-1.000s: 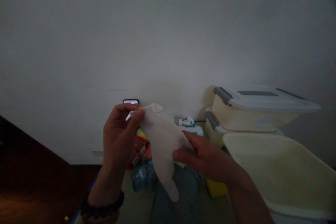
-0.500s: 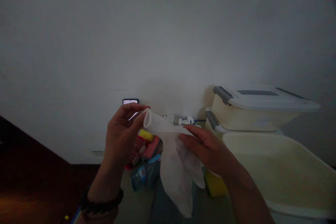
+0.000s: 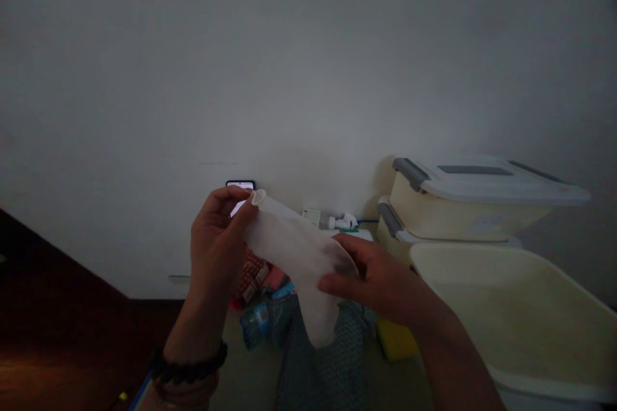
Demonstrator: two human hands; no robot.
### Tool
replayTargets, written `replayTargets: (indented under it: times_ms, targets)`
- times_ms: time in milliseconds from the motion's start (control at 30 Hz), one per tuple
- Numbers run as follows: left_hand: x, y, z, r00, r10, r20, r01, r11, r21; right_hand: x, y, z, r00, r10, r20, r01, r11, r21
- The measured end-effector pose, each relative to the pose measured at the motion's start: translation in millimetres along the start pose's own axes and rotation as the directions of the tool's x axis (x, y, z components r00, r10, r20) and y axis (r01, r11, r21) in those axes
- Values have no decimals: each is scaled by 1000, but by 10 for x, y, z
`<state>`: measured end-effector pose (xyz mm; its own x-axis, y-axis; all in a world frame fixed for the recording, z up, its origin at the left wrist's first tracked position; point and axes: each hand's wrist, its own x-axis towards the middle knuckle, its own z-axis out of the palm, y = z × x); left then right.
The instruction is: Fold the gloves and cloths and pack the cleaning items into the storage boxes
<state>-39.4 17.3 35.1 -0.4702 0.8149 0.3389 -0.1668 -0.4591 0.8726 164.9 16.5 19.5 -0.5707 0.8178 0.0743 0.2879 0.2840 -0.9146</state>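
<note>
Dim room, bare pale wall [image 3: 308, 64] across most of the view, dark floor at lower left. Held up in mid-air, clear of everything below: thin white glove [image 3: 294, 247], stretched between both hands. Long axis slanting from cuff at upper left down to the right, finger end drooping limp below the right thumb. Left hand [image 3: 214, 250] closed in a pinch on the rolled cuff rim, beaded bracelet [image 3: 187, 369] at the wrist. Right hand [image 3: 380, 279] closed on the glove's palm part, thumb on top, fingers beneath. Each hand at its own end, neither nearer.

Material filmy, matte, faintly translucent, softly creased.

Below: teal mesh fabric [image 3: 328, 372], yellow sponge [image 3: 395, 340], red packets [image 3: 253, 276]. To the right: open cream tub [image 3: 520, 308], two lidded bins [image 3: 472, 202] stacked behind it. Phone [image 3: 240, 185] propped against the wall.
</note>
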Motion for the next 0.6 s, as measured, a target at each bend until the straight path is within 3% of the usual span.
replayTargets:
  times_ms: [133, 333, 467, 600]
  targets:
    - [-3, -2, -1, 1000, 15, 15, -15, 999, 33, -12, 21, -1, 999, -5, -38, 4, 999, -31]
    - [-4, -27, -28, 998, 0, 55, -4, 997, 78, -18, -22, -7, 996, 22, 85, -18, 999, -49]
    - [-44, -29, -2, 980, -68, 189, 35, 984, 174, -8, -63, 28, 993, -14, 115, 18, 999, -33]
    - [-108, -18, 44, 944, -86, 318, -6, 961, 278, 20, -69, 74, 996, -86, 11, 86, 996, 18]
